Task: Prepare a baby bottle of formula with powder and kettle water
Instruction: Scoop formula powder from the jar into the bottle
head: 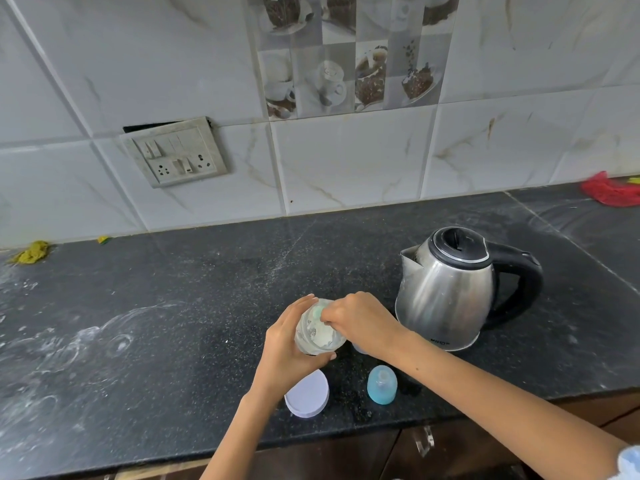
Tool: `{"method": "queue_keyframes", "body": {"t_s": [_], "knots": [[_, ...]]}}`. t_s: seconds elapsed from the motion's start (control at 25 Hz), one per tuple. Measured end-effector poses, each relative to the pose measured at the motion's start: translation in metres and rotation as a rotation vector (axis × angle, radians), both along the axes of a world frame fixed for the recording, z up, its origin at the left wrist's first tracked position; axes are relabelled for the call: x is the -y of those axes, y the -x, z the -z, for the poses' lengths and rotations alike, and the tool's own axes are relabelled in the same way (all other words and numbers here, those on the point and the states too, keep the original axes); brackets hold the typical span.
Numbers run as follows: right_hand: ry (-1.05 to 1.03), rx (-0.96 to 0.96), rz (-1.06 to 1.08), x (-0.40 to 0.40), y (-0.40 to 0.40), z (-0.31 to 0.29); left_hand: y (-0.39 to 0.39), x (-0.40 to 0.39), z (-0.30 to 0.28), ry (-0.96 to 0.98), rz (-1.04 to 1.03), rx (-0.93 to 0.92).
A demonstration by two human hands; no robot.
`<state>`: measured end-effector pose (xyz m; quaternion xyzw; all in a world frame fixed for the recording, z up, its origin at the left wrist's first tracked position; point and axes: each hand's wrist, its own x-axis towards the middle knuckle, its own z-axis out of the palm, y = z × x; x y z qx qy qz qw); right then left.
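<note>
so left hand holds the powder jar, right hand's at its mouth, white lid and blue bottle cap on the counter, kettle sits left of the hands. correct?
One error: the kettle stands to the right of the hands, not left, as the head view shows. The rest holds: left hand holds the powder jar, right hand is at its mouth, white lid and blue bottle cap lie on the counter.

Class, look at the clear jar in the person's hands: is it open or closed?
Open. The clear jar has no lid on; the right hand reaches into its mouth, and a white lid lies on the counter.
</note>
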<state>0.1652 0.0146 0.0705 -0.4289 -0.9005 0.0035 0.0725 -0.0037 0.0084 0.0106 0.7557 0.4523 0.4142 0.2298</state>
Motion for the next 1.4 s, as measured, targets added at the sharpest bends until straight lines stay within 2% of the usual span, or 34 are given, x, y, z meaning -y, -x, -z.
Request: {"method": "queue_keyframes", "body": {"t_s": [0.2, 0.4, 0.68, 0.92, 1.0, 1.16, 1.4], "knots": [[0.021, 0.194, 0.022, 0.001, 0.003, -0.002, 0.001, -0.005, -0.003, -0.010, 0.050, -0.071], [0.084, 0.102, 0.042, 0.000, 0.003, 0.006, 0.003, -0.006, -0.003, -0.011, 0.071, -0.092], [0.308, -0.417, 0.124, 0.000, -0.003, 0.007, 0.009, -0.006, 0.000, -0.048, 0.023, -0.071], [0.589, -0.946, 0.405, 0.001, -0.014, 0.009, 0.013, -0.005, -0.002, -0.051, -0.001, -0.073], [0.618, -1.075, 0.496, 0.003, -0.019, 0.009, 0.013, -0.004, -0.002, -0.053, -0.011, -0.055], [0.564, -1.205, 0.515, 0.007, -0.030, 0.012, 0.015, -0.002, -0.003, -0.052, -0.035, -0.026], [0.362, -1.127, 0.444, 0.014, -0.031, 0.027, 0.016, -0.004, -0.001, -0.019, -0.037, -0.009]]}}
